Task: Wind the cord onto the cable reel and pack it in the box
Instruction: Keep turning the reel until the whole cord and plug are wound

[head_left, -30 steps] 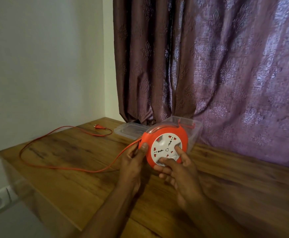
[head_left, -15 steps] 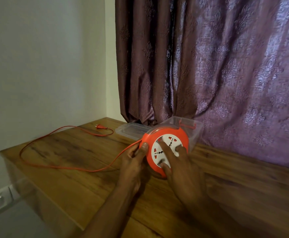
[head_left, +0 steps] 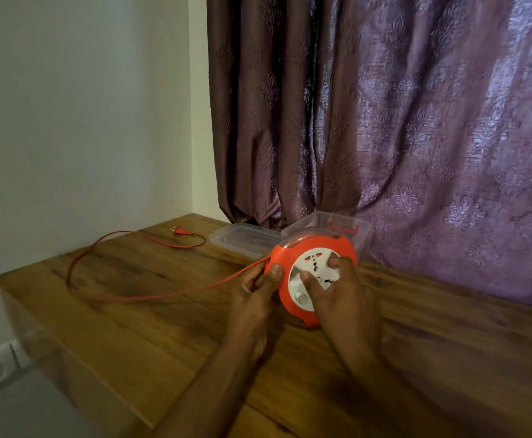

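— Both hands are on the cable reel (head_left: 313, 276), then?

— Yes; the left hand (head_left: 255, 298) holds its left edge, thumb pressed on the orange rim just where the cord (head_left: 151, 297) runs in; the right hand (head_left: 342, 292) lies on the white socket face, fingers curled against it, apparently to turn it.

— How much is wound?

— Little, by the look of things; working from the left, a long loop of cord lies slack across the wooden table (head_left: 132, 343), and the plug (head_left: 181, 231) rests near the far corner, well apart from the reel; how much cord sits inside the reel cannot be told.

— And the packing?

— Not begun; the reel stands tilted on the table, in front of the clear box (head_left: 364, 232), which is open, with its lid (head_left: 245, 240) lying flat just to its left; winding must finish first.
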`<state>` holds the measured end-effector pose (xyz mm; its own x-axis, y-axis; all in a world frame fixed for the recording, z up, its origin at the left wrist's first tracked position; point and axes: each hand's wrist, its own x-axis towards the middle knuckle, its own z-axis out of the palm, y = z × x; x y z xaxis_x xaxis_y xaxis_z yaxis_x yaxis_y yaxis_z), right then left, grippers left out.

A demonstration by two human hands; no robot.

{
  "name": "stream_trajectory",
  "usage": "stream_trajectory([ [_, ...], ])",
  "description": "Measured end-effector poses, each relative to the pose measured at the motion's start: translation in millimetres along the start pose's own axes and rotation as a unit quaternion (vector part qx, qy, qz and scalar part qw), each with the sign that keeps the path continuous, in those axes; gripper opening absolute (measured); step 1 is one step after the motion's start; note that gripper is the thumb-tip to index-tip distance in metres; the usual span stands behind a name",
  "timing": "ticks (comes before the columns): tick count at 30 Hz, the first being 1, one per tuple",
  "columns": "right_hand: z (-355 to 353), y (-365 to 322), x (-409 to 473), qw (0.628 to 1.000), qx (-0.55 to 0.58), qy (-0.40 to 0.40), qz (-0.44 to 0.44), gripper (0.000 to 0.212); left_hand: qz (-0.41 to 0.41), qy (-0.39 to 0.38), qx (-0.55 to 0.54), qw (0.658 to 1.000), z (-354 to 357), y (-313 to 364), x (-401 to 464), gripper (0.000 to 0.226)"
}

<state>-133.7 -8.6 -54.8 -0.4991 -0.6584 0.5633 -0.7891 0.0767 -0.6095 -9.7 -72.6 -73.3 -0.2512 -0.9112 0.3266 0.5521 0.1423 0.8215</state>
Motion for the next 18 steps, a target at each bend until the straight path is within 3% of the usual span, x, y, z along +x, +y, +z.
stream_trajectory([
  [5, 0, -7, -2, 0.977, 0.171, -0.056, 0.117, 0.044, -0.004, 0.001, 0.027, 1.0, -4, -4, 2, 0.039],
  [13, -7, -17, -8, 0.852, 0.42, -0.142, 0.278, 0.041, -0.013, 0.003, 0.007, 1.0, -3, -6, 0, 0.032],
  [18, -8, -24, -11, 0.801, 0.498, -0.167, 0.289, 0.016, -0.023, 0.024, -0.039, 0.999, -1, -4, 1, 0.047],
])
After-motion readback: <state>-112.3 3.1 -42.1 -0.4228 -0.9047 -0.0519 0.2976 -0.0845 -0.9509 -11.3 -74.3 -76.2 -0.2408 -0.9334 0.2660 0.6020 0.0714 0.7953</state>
